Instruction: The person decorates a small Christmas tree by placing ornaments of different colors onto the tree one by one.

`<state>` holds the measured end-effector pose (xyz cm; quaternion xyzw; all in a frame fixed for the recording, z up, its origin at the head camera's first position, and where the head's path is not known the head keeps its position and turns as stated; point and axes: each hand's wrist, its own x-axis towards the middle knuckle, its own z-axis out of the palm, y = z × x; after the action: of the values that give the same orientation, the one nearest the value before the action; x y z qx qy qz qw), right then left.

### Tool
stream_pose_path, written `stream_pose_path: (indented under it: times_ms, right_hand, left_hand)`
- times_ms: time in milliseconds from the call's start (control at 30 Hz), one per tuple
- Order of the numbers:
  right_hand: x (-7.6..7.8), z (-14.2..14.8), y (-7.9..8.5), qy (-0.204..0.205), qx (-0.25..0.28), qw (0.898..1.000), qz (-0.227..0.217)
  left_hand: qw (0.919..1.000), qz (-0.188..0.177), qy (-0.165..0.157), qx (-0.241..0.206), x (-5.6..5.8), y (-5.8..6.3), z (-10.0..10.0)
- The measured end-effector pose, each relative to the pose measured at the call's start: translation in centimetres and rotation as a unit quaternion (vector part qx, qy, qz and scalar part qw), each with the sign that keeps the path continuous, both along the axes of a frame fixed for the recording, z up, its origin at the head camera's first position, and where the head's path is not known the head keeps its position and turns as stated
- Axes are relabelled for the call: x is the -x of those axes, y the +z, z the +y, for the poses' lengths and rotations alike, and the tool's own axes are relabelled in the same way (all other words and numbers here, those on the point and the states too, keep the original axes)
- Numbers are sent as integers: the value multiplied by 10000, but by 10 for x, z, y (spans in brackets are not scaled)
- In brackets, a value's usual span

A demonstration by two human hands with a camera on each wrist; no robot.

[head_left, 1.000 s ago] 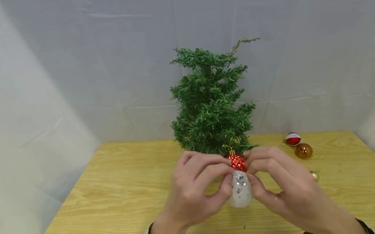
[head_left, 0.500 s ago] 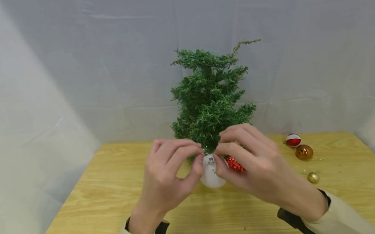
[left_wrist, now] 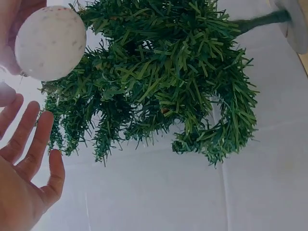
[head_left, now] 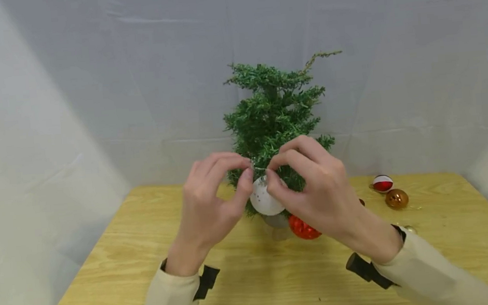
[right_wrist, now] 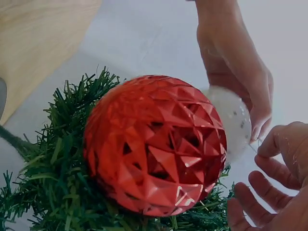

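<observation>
White ball [head_left: 265, 200], silver-speckled, held in front of tree [head_left: 272, 106]. Thin string [head_left: 260, 169] at its top pinched betw. thumb & fingertips by L hand [head_left: 210, 196] & R hand [head_left: 318, 187]; both raised, turned inward.

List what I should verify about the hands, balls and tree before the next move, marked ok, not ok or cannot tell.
1. Left hand pinching the string: ok, thumb and fingertips together.
2. Right hand pinching the string: ok, on its other side.
3. White ball off the table: ok, it hangs between the hands.
4. String looped over a branch: cannot tell, the fingertips hide much of it.
5. Tree upright: ok.
6. Red ball secured: cannot tell, its hanger is not visible.
</observation>
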<state>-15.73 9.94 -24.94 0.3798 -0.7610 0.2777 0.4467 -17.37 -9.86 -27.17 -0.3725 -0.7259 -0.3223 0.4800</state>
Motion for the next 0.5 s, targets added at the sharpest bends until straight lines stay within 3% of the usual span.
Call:
stream_pose_path:
  times_ms: [233, 500]
  right_hand:
    - [8, 0, 6, -134, 89, 9995, -290]
    - [14, -1, 6, -417, -155, 9976, -531]
  left_hand:
    - [9975, -596, -291, -251, 11, 3, 5]
    - [9870, -1528, -4, -501, 14, 4, 7]
